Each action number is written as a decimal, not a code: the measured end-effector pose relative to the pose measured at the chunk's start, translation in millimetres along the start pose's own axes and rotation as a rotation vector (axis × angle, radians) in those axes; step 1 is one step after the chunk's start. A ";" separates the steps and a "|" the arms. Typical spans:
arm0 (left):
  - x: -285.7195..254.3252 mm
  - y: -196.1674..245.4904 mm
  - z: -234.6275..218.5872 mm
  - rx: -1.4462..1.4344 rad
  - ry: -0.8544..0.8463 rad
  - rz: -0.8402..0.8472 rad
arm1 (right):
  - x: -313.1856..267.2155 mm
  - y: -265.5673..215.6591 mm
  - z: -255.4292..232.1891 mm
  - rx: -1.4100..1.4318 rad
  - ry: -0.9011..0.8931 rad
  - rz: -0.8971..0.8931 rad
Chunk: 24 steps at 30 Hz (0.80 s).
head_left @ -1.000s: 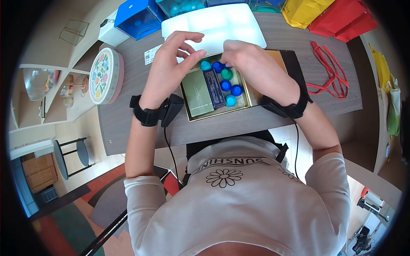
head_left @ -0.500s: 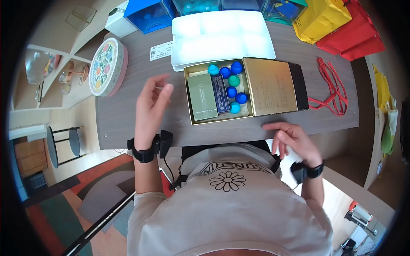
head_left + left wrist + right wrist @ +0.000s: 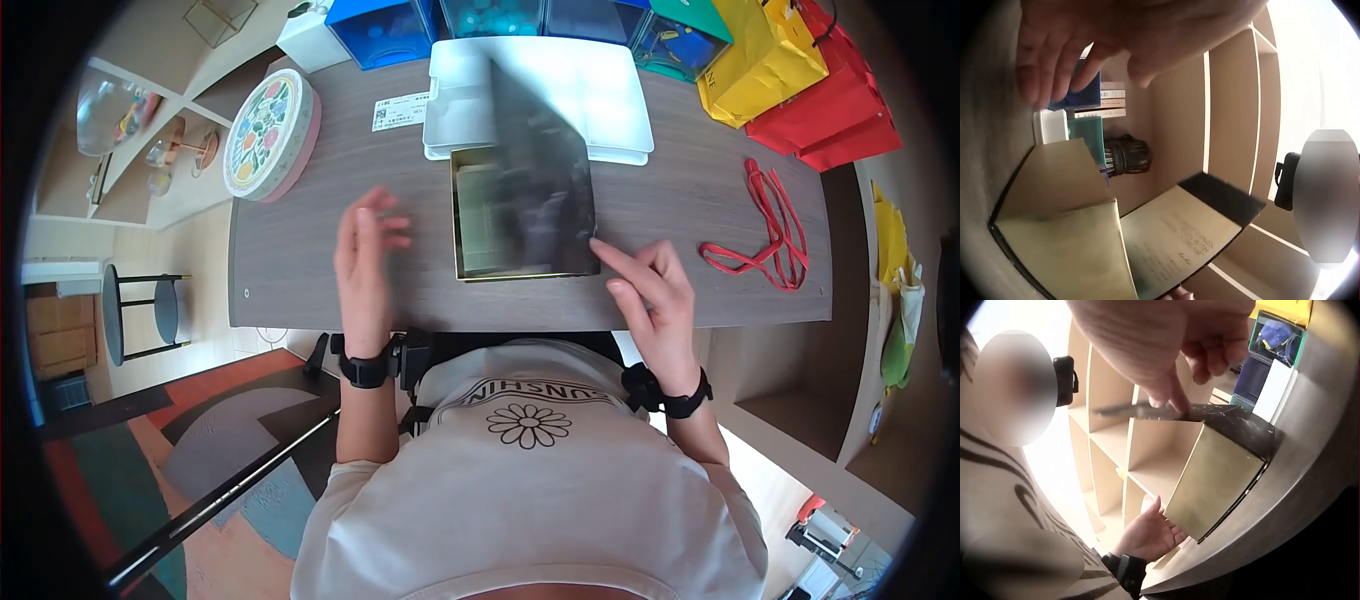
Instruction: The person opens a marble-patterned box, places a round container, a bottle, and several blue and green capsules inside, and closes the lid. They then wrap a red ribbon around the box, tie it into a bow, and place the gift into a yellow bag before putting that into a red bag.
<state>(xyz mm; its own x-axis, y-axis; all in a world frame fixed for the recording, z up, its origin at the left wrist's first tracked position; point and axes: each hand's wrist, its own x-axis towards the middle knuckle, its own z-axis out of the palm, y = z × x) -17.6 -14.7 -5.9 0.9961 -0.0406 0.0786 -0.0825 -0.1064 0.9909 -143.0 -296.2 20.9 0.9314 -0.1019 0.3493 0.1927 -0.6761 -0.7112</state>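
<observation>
A gold-sided box sits near the table's front edge, its hinged dark lid tilted partway over it and blurred. My right hand is at the lid's right side, index finger extended against it; in the right wrist view the fingertips touch the lid's outer face. The lid's gold inner side bears printed writing in the left wrist view. Inside the box a green packet shows at the left; the lid covers most of the rest. Left of the box, my left hand hovers with loose fingers, holding nothing.
Behind the box lies a white compartment tray, with blue drawer bins beyond it. A round floral tin stands at left. At right are a red ribbon, a yellow bag and a red bag.
The lid, lying folded out to the right before, has swung up and leftward over the box. My right hand, first over the box, drew back to the front edge, then came to the lid.
</observation>
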 end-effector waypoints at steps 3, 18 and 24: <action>-1.0 9.8 -4.7 0.057 0.216 0.087 | 2.1 3.6 8.2 -0.023 -0.033 0.043; -26.5 -13.0 31.8 0.261 -0.189 0.034 | 10.1 10.6 36.4 0.113 -0.138 0.074; -15.5 -25.1 0.8 0.211 -0.253 -0.088 | 23.6 34.6 -12.3 -0.133 0.060 0.068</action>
<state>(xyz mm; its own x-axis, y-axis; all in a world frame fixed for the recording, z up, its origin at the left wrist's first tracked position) -31.0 -12.2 -32.1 0.9624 -0.2645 -0.0616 -0.0279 -0.3221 0.9463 -118.1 -331.0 12.1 0.9202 -0.1912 0.3416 0.0838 -0.7562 -0.6489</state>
